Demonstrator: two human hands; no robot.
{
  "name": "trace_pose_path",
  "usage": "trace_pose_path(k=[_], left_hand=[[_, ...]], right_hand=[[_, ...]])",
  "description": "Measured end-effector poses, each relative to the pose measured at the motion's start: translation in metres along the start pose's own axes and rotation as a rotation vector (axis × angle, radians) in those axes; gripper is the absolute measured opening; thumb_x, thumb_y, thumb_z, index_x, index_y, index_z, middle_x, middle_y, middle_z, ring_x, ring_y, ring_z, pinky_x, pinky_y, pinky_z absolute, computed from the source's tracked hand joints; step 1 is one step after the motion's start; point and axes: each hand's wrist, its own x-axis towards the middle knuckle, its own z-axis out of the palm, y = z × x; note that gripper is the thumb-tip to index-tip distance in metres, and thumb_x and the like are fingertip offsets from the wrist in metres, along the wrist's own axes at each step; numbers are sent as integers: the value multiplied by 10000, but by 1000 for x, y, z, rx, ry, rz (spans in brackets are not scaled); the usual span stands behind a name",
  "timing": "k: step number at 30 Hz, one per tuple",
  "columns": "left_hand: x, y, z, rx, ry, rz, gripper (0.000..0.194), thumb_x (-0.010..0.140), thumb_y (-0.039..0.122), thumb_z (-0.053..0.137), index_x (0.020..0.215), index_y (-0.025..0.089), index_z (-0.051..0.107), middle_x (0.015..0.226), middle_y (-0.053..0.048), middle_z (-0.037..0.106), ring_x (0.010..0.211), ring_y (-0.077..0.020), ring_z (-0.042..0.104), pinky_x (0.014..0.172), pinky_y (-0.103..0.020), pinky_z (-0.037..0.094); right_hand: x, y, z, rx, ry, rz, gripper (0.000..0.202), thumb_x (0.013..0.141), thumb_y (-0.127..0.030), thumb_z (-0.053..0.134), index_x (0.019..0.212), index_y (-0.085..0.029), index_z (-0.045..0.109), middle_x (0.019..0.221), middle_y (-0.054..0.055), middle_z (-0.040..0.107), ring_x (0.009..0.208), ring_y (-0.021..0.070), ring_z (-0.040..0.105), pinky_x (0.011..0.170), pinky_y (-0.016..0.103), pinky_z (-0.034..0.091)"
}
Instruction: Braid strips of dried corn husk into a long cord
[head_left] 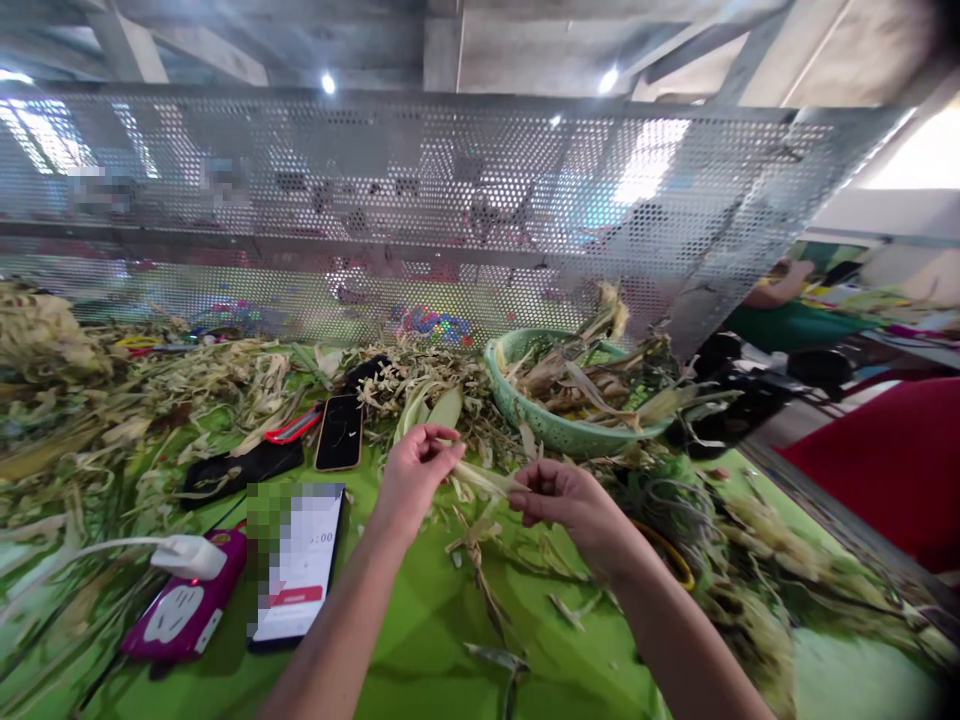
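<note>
A pale corn husk strip (pixel 484 478) is stretched between my two hands, above the green tabletop (pixel 420 620). My left hand (pixel 421 465) pinches its left end between thumb and fingers. The right end is pinched by my right hand (pixel 551 492), with the fingers curled. Just behind my left hand lie broader pale green husk pieces (pixel 442 410). Under and in front of the strip, thin dry husk scraps (pixel 476 545) are scattered on the green surface.
A green plastic basket (pixel 517 405) holds dry husks. To the left are a dark phone (pixel 339 432), a red cutter (pixel 294 427), a lit phone (pixel 300 575) and a purple power bank (pixel 187 600). A perforated metal panel (pixel 375 210) stands behind. Tangled fibres (pixel 675 510) lie right.
</note>
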Motion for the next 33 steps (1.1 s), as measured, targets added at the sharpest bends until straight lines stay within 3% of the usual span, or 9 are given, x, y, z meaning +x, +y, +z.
trace_pose_path(k=[6,9,12,16,20,25,30,33], left_hand=[[5,4,-9,-345,224,20,304,694,394,698,866,153,632,716,11,590,631,-79,546,607,-196,433],[7,-2,-8,-515,294,-58,348,729,458,637,894,152,634,795,-25,623,707,-118,597,635,-232,448],[-1,-9,4,-440,218,-149,305,743,432,628,884,162,648,792,-42,641,704,-141,602,627,-253,445],[-20,-12,31,-179,-112,-216,318,733,420,651,939,179,672,901,-71,673,793,-176,607,692,-284,452],[-26,-15,41,-59,-41,-78,291,768,424,606,882,167,680,857,-63,681,810,-180,601,737,-280,446],[-17,-21,31,-20,-4,-165,272,749,424,620,822,167,668,758,-45,673,688,-165,591,670,-274,445],[-13,-23,25,33,37,-121,256,729,411,642,750,157,651,621,1,595,587,-124,517,592,-233,402],[-13,-21,25,-89,-16,-150,251,719,382,662,808,147,658,691,-9,620,631,-120,542,630,-232,428]], right_hand=[[0,-4,-3,92,161,-59,261,610,-336,792,647,-156,607,564,-28,543,498,82,441,479,213,333],[4,0,-6,253,283,-82,265,604,-319,798,652,-167,586,552,-37,492,479,78,387,449,212,289],[5,4,-2,390,339,-105,264,602,-301,800,675,-175,580,563,-38,477,486,82,380,448,211,283],[4,13,18,410,321,-86,262,618,-304,793,693,-177,577,564,-43,472,490,80,371,452,207,267],[0,18,33,256,236,-82,283,659,-386,762,693,-175,578,598,-32,484,508,88,364,471,219,274],[-3,11,32,-20,158,-89,342,729,-490,658,622,-176,575,578,-7,503,524,114,389,505,241,311],[-5,5,32,-119,37,-73,285,755,-415,618,599,-178,595,619,16,575,548,132,430,541,258,347],[-5,4,32,-113,41,-91,261,766,-379,609,600,-178,594,610,5,554,555,128,424,547,254,342]])
